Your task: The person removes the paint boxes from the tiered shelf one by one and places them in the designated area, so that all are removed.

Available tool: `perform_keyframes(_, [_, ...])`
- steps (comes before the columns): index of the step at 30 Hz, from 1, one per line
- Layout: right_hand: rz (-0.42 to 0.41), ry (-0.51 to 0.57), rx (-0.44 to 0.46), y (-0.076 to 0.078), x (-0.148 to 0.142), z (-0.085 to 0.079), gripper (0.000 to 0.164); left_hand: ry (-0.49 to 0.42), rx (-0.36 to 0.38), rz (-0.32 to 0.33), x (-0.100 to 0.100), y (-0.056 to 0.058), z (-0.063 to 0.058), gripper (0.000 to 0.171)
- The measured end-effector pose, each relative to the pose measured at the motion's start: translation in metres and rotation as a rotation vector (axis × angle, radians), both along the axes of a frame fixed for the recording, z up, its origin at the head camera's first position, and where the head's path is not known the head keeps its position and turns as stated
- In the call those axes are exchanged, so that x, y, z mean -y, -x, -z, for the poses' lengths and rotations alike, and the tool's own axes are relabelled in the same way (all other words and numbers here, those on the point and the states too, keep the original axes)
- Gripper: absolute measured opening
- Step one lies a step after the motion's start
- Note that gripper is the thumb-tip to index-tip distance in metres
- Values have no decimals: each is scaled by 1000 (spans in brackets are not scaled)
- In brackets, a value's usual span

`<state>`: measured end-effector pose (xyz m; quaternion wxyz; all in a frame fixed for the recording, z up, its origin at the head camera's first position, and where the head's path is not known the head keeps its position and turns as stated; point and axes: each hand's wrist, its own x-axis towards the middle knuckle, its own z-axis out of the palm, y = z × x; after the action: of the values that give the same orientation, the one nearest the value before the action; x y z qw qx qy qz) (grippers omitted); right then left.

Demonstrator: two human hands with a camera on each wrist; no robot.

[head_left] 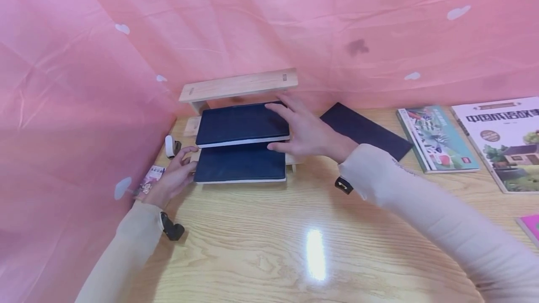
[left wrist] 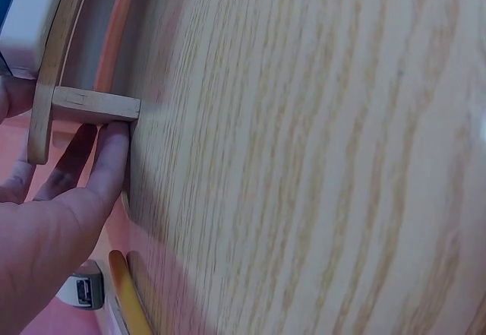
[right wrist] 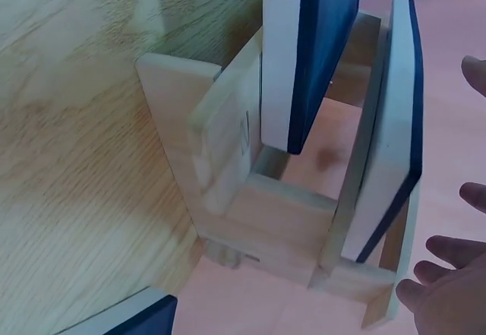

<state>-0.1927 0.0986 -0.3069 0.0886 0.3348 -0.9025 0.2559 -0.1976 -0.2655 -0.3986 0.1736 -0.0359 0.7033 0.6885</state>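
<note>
Left fingers (head_left: 187, 150) grip wooden rack (head_left: 242, 85); right fingers (head_left: 279, 109) spread, released, beside 2 navy notebooks (head_left: 242, 125).

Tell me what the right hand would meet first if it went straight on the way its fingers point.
The right hand would probably meet the upper dark blue book on the wooden stand first, though the depth between them is hard to judge.

Wood-grain table (head_left: 236, 242): rack (head_left: 238, 84), books (head_left: 442, 140)
</note>
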Motion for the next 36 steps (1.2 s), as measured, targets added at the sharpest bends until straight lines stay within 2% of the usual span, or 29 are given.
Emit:
perform_keyframes(7, [-5, -86, 14, 7, 14, -1, 83, 12, 12, 21, -2, -4, -11, 38])
perform_keyframes(12, [-40, -144, -24, 13, 21, -1, 81, 24, 13, 30, -5, -6, -18, 38])
perform_keyframes(17, [-68, -194, -69, 22, 28, 2, 80, 25, 11, 15, -1, -3, -11, 39])
perform_keyframes(24, [-49, -250, -50, 40, 36, 3, 82, 56, -16, 26, 2, 2, 1, 39])
perform_keyframes(31, [-21, -319, 38, 53, 41, 2, 83, 56, 3, 4, 1, 3, 1, 38])
perform_keyframes(36, [-39, -320, 42, 57, 45, 2, 79, 77, 22, -12, 2, 2, -1, 39])
